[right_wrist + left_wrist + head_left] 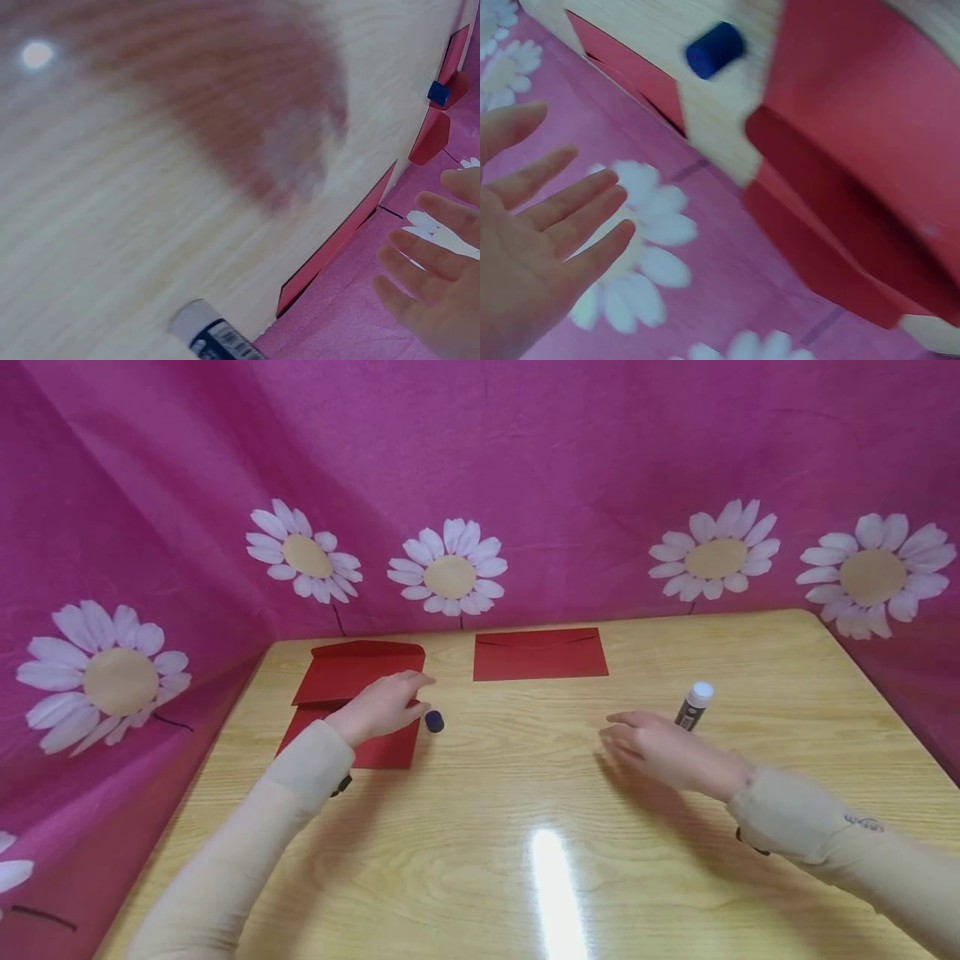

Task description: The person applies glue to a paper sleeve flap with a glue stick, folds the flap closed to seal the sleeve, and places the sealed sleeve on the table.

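Observation:
My left hand (382, 703) hovers over two red envelopes at the table's left, its fingers spread and relaxed. The rear envelope (360, 670) has its flap unfolded toward the back; the front envelope (386, 750) overlaps it and is partly covered by the hand. Just off the left fingertips stands a small dark blue cap (434, 721), also plain in the left wrist view. Over the right half of the table is my right hand (671, 750), fingers extended and holding nothing. Beyond its back stands a glue stick (692, 710) with a white end up, its lower part hidden.
A third red envelope (536, 660), flap folded down, lies near the table's back edge. The wooden table (480, 793) is bordered by a pink cloth (570, 485) with daisies behind it and at both sides. A bright reflection shows near the front.

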Motion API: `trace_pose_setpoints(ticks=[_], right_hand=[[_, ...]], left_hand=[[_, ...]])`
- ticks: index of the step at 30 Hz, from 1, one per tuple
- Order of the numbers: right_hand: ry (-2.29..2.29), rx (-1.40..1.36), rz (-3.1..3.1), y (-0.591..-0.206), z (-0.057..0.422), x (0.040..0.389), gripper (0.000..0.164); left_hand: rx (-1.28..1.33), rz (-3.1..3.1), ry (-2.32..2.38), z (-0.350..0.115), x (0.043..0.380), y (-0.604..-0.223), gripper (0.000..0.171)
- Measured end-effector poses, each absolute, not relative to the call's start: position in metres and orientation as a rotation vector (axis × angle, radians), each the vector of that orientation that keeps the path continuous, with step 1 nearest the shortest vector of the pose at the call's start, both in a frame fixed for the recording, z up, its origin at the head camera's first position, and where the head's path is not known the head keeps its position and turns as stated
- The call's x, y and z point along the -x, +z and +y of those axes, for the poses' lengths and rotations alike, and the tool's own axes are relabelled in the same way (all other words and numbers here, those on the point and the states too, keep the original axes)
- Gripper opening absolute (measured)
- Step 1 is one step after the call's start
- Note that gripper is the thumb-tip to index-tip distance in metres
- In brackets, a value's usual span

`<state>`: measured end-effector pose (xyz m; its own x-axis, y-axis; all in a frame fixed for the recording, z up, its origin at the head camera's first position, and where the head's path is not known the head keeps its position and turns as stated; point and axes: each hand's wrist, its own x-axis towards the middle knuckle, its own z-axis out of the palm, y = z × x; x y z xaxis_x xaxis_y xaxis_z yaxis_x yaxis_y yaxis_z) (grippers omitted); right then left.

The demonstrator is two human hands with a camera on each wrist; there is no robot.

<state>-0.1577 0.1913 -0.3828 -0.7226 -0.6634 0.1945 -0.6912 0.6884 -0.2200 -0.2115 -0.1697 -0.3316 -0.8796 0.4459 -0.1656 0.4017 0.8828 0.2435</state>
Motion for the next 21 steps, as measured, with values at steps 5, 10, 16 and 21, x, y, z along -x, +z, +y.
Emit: trace_pose_setpoints(ticks=[5, 10, 16, 21], right_hand=[[0.402, -1.165, -2.714, -0.392, 0.201, 0.148, 0.022], [0.42, -1.197, -2.66, -0.399, 0.21, 0.139, 0.023], [0.439, -1.193, -2.65, -0.4, 0.213, 0.136, 0.027], [0.422, -1.192, -2.643, -0.401, 0.214, 0.135, 0.027]], left_hand=[[-0.547, 2.896, 0.392, -0.2, 0.214, -0.34, 0.051], [-0.474, 2.923, 0.429, -0.228, 0.218, -0.35, 0.057], [-0.421, 2.942, 0.37, -0.259, 0.229, -0.361, 0.063], [-0.351, 2.944, 0.338, -0.275, 0.235, -0.37, 0.057]])
